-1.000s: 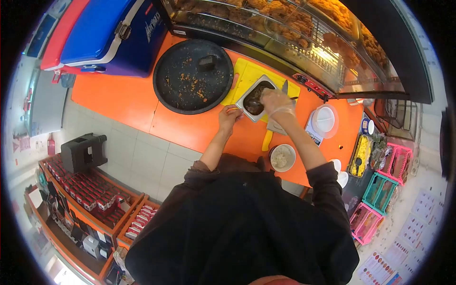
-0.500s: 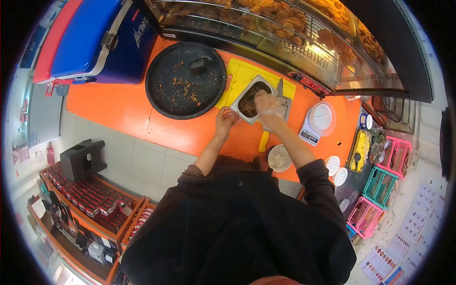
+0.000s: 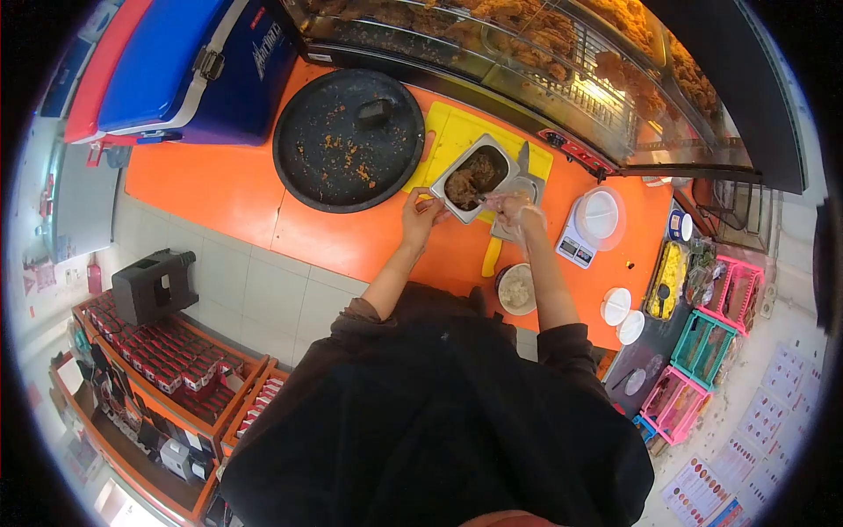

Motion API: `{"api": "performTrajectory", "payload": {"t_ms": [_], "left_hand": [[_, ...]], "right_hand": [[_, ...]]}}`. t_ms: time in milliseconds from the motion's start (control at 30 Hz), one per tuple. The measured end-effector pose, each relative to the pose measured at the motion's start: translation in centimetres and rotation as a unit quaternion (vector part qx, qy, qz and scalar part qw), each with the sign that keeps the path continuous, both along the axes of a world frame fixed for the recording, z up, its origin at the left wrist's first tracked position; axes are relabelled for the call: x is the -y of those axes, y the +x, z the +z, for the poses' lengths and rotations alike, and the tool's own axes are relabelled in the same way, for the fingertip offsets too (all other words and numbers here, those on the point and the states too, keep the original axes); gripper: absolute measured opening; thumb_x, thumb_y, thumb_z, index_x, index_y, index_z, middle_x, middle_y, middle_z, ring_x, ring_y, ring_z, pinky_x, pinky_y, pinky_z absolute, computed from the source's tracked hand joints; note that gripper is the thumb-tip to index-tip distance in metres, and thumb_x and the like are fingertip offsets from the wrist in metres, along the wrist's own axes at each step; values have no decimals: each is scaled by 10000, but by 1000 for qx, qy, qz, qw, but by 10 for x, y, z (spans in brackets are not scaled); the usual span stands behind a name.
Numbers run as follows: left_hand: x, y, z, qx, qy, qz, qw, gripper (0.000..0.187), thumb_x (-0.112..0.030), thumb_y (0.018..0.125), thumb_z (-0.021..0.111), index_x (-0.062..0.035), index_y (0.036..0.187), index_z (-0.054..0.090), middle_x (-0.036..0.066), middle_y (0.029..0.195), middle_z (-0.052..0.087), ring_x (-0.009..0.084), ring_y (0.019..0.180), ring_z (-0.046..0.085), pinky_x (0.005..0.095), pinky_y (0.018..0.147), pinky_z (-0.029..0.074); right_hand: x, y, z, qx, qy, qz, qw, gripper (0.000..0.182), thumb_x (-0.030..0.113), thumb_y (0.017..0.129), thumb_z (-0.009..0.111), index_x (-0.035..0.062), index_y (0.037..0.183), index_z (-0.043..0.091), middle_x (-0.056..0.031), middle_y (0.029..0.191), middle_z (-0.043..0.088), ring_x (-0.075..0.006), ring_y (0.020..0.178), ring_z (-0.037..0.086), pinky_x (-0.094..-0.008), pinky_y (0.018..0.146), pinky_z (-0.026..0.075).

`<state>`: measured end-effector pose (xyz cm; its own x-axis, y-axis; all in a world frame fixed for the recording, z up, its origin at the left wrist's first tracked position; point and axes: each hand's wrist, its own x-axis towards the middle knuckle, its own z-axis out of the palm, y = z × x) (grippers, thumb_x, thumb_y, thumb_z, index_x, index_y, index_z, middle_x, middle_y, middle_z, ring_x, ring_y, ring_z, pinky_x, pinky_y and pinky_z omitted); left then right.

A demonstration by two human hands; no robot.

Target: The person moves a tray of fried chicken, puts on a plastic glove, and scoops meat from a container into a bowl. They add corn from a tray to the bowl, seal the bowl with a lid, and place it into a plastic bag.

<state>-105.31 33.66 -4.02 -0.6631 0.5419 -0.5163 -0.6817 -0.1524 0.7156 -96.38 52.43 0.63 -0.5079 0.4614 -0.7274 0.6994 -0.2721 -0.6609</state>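
A steel food pan [image 3: 445,217] holding brown minced-looking food [image 3: 470,183] is tilted on the yellow cutting board [image 3: 446,127]. My left hand [image 3: 421,215] pinches the pan's near-left corner. At the pan's near-right side, my right hand [image 3: 514,211], in a clear plastic glove, is closed on a thin spoon-like utensil [image 3: 481,199] that dips into the food; its tip is hidden. Beside the pan lies a knife with a yellow handle [image 3: 492,257]. A bowl of white rice [image 3: 516,290] stands below my right forearm.
Left of the board sits a round black tray [image 3: 347,189] with crumbs. A digital scale [image 3: 575,249] bears a clear-rimmed bowl [image 3: 600,215]. Along the back runs a glass display case of fried food [image 3: 527,53]. A blue cooler [image 3: 167,79] stands far left. White lids [image 3: 616,305] lie near the right edge.
My right hand has drawn back from inside the pan toward its near-right side, uncovering the food. My left hand stays at the corner. The view has shifted slightly.
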Motion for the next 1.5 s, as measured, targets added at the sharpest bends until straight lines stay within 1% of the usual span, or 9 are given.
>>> {"api": "performTrajectory", "payload": {"t_ms": [67,267,367,467,900,967,1200,1333,1500], "left_hand": [[1,0,-2,9,18,-1,1000,190,-5,836,571,-42,1002,487,126,904,617,221,813,639,347,774,555],[2,-1,0,14,17,0,1000,184,2,837,568,-34,999,489,130,902,616,226,823,640,341,775,556],[1,-1,-1,9,19,3,1000,177,1,839,569,-33,994,491,128,900,618,229,816,645,337,772,557],[3,-2,1,12,17,-6,1000,173,-6,841,574,-34,991,493,123,896,619,226,820,644,333,775,557],[2,-1,-1,15,18,-3,1000,168,9,844,560,-21,999,501,122,917,621,215,845,637,342,791,556],[1,-2,-2,31,23,10,999,171,25,821,591,-23,952,494,108,859,586,196,813,627,331,755,566],[4,-5,-6,-2,-9,-26,1000,166,4,830,570,-4,982,503,121,907,587,218,833,621,358,795,558],[18,-10,3,2,-76,-32,997,275,-285,886,537,-31,985,497,108,934,548,249,829,604,366,716,560],[40,-21,-5,45,-161,-4,986,402,-423,919,398,-37,981,492,122,954,528,267,862,576,401,723,538]], "right_hand": [[-3,3,11,8,-45,-81,996,180,-10,757,596,-7,936,614,-75,697,614,-76,491,476,-227,418,338],[-2,19,20,-56,-83,-111,989,133,-7,780,573,-20,906,613,-73,722,622,-78,443,432,-193,382,275],[2,10,24,-11,-62,-105,992,84,-4,802,546,-42,860,594,-70,704,589,-88,432,395,-216,370,231],[-2,17,10,-61,-70,-153,984,103,-20,791,555,-43,880,601,-75,710,598,-88,454,414,-209,378,235],[3,27,12,-133,-4,-115,984,201,-26,775,597,-18,967,654,-91,768,646,-47,448,403,-183,389,271],[-2,31,5,-174,-74,-133,973,207,-24,762,615,-36,966,646,-94,756,644,-49,462,414,-190,405,286],[-8,45,65,-164,-13,-155,974,202,-10,757,617,-47,953,644,-86,754,641,-62,498,440,-196,444,306],[-31,88,106,-223,22,-180,958,225,28,767,622,-29,985,633,-57,760,627,-56,505,433,-185,433,290],[-74,156,139,-202,82,-216,952,251,71,796,602,-28,1026,620,-31,786,614,-46,476,389,-178,412,263]]}}
